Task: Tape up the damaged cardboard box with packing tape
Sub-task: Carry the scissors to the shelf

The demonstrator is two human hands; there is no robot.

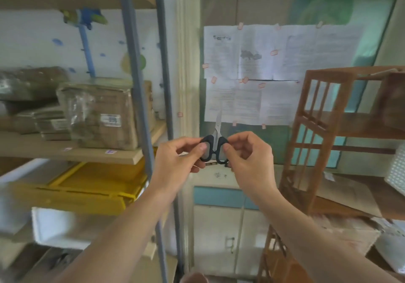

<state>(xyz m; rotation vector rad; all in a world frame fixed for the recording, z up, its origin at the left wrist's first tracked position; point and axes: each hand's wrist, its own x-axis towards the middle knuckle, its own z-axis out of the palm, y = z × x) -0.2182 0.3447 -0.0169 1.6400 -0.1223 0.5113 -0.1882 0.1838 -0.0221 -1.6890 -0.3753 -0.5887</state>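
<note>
Fingers partly hide the scissors handles.

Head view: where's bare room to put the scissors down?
The left hand and right hand pinch the black-handled steel scissors. Free: the front strip of the pale wooden shelf board, before the plastic-wrapped cardboard parcels; the middle board of the brown wooden rack looks bare. Crowded: the shelf behind that strip, packed with parcels.

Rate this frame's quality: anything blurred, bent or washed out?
Head view: left hand and right hand pinching the scissors are fairly sharp; the parcels at left are smeared by blur; the wide lens bows the shelf post; the wall papers look washed out, text unreadable.
</note>
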